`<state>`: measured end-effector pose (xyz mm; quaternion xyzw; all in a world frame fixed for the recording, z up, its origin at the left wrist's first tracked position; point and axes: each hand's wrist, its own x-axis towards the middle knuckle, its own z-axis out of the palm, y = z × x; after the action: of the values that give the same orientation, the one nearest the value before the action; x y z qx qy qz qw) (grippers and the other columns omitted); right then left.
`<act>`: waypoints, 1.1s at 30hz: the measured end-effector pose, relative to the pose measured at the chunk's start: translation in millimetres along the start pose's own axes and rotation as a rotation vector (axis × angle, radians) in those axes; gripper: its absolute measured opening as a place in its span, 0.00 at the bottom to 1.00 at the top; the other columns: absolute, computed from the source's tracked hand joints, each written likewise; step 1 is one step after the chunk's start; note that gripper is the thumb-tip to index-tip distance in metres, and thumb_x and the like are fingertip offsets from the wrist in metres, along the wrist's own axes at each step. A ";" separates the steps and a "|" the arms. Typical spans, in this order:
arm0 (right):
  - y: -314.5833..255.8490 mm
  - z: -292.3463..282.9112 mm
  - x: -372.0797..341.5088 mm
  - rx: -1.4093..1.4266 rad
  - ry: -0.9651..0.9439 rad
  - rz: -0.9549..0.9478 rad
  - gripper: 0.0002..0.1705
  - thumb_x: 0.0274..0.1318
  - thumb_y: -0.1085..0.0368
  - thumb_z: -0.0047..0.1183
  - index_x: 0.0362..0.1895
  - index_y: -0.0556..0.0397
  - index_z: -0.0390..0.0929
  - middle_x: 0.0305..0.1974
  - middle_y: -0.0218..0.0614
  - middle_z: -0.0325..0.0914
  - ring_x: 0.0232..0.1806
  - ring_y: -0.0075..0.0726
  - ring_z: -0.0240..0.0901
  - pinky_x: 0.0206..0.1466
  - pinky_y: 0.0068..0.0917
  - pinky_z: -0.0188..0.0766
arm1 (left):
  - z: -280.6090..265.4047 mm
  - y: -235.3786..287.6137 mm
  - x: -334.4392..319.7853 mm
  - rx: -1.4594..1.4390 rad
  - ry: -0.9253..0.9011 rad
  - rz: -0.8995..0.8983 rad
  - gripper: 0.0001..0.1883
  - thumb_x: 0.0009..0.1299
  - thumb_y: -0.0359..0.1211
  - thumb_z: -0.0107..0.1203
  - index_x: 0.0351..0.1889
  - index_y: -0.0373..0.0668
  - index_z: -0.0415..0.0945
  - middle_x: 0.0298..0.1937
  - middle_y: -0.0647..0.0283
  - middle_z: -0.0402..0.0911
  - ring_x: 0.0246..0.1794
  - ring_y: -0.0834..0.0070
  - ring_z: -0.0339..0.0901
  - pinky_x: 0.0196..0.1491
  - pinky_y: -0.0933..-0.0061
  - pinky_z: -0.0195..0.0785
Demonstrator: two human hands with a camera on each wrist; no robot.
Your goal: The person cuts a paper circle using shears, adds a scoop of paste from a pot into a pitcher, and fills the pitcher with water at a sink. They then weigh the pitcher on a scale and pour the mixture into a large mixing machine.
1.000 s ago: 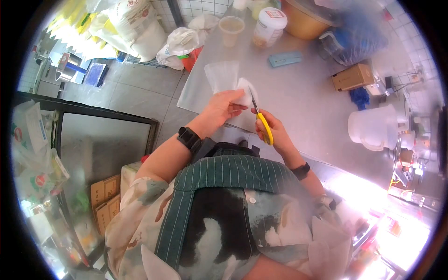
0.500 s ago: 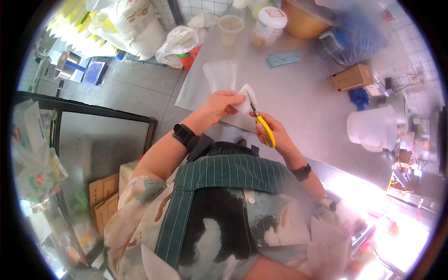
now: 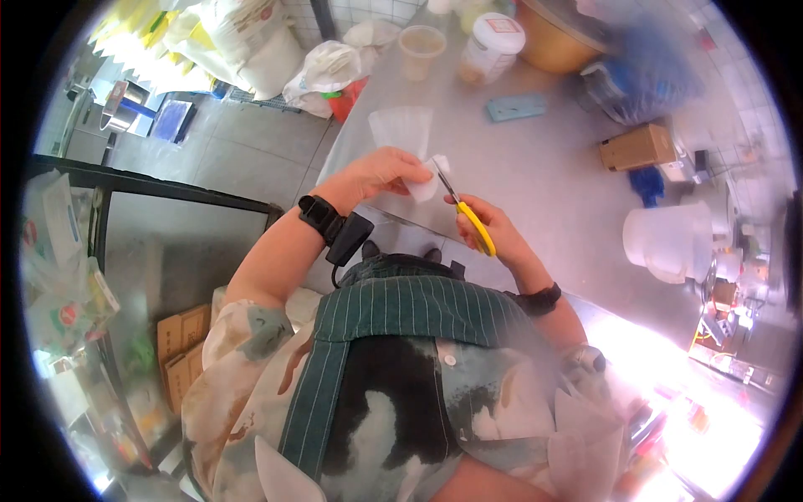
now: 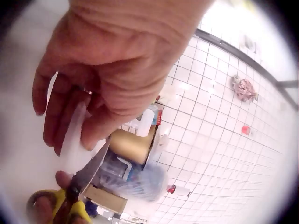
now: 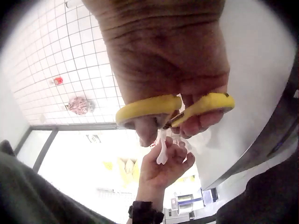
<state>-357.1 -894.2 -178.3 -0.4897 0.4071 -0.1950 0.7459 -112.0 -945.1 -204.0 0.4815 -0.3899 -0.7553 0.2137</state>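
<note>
My left hand (image 3: 381,174) pinches a small folded white sheet (image 3: 423,191) between thumb and fingers, over the near left part of the metal table. Yellow-handled scissors (image 3: 478,229) are in my right hand (image 3: 495,221), with fingers through the handle loops, as the right wrist view shows. Their blades point up and left and overlap the sheet's edge. In the left wrist view the scissor blades (image 4: 91,171) stand right beside the sheet (image 4: 74,135), below the left thumb. Several thin white sheets (image 3: 401,127) lie on the table just beyond the left hand.
On the metal table (image 3: 552,176) are a light blue flat case (image 3: 515,107), a clear plastic cup (image 3: 421,52) and a white-lidded tub (image 3: 492,50). Further right stand a cardboard box (image 3: 637,147) and a white bucket (image 3: 667,238). A dark-framed glass-topped unit (image 3: 180,243) stands at the left.
My left hand has shifted a little left and up, its wrist turning outward. The sheet has turned, so its wider part hangs lower. The scissors stay near the same spot.
</note>
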 end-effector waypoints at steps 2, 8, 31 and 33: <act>-2.4 -0.9 1.3 0.011 -0.039 0.010 0.23 0.59 0.62 0.47 0.59 0.51 0.64 0.23 0.21 0.62 0.22 0.15 0.58 0.24 0.13 0.58 | -3.6 0.6 1.3 0.000 -0.003 0.002 0.14 0.58 0.39 0.60 0.38 0.42 0.78 0.35 0.66 0.80 0.36 0.78 0.76 0.41 0.76 0.67; -0.9 -0.3 8.7 0.018 -0.035 -0.018 0.22 0.59 0.61 0.47 0.58 0.50 0.64 0.24 0.22 0.61 0.23 0.15 0.59 0.25 0.13 0.58 | -3.5 2.9 6.4 -0.064 -0.004 -0.002 0.13 0.59 0.38 0.61 0.38 0.42 0.78 0.35 0.67 0.80 0.36 0.79 0.76 0.42 0.76 0.68; -9.0 -0.7 15.5 0.056 -0.006 -0.020 0.22 0.59 0.60 0.47 0.57 0.52 0.65 0.26 0.22 0.62 0.24 0.15 0.59 0.27 0.14 0.59 | 5.3 11.4 8.8 -0.161 -0.087 0.028 0.12 0.61 0.36 0.59 0.39 0.40 0.77 0.37 0.66 0.78 0.38 0.76 0.75 0.43 0.73 0.67; -9.1 -0.1 16.2 0.077 0.003 -0.024 0.22 0.59 0.60 0.48 0.57 0.52 0.66 0.25 0.20 0.61 0.24 0.14 0.57 0.26 0.13 0.58 | 4.4 5.6 13.8 -0.216 -0.078 -0.015 0.15 0.58 0.36 0.59 0.41 0.38 0.76 0.38 0.63 0.78 0.39 0.73 0.75 0.45 0.71 0.68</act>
<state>-346.6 -909.4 -177.0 -0.4652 0.3947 -0.2200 0.7612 -122.3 -956.4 -206.3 0.4288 -0.3107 -0.8127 0.2433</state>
